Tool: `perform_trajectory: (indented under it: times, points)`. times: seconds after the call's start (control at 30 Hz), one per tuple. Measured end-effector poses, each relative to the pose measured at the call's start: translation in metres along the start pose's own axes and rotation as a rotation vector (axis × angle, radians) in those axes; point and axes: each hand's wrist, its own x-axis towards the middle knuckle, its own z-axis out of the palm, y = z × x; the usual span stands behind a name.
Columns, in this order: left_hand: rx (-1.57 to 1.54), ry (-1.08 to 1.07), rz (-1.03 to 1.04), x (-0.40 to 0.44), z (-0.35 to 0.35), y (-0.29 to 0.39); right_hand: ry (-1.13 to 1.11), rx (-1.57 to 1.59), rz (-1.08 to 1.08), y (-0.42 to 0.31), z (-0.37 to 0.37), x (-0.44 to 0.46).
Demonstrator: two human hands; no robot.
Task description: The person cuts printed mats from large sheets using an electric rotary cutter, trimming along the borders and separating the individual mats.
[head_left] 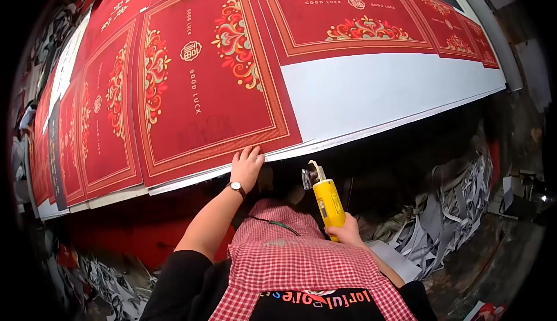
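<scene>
My left hand [247,167] rests with fingers apart on the front edge of a large red printed sheet [209,89] with gold borders, floral patterns and "GOOD LUCK" lettering. My right hand [344,229] is wrapped round the lower end of a yellow handheld power tool [329,202]. The tool's metal head points up, just below the edge of the sheets and apart from them. To the right of the red sheet, a white sheet surface [377,89] shows below another red printed sheet [354,13].
More red printed sheets [107,112] overlap on the left of the table. Heaps of grey-white paper strips [447,211] lie low on the right, with more strips [110,283] at the lower left. A cord lies across my checked apron [307,257].
</scene>
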Motion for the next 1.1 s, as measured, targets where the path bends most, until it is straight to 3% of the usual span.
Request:
perform_trajectory:
  times: [0.6,0.7,0.77,0.9,1.1]
  points:
    - [-0.145,0.043,-0.073,0.005,0.000,-0.008,0.162,-0.207,-0.145,-0.049,0.019,0.050]
    - [-0.242,0.100,-0.057,0.006,-0.004,-0.012,0.178,-0.213,-0.166,-0.057,0.025,0.059]
    - [-0.289,-0.011,-0.085,0.008,-0.010,-0.015,0.201,-0.197,-0.183,-0.066,0.029,0.065]
    - [-0.463,-0.007,-0.146,0.007,-0.039,-0.025,0.219,-0.274,-0.185,-0.087,0.036,0.077]
    - [-0.654,0.364,-0.396,0.022,-0.077,-0.089,0.219,-0.225,-0.205,-0.106,0.043,0.102]
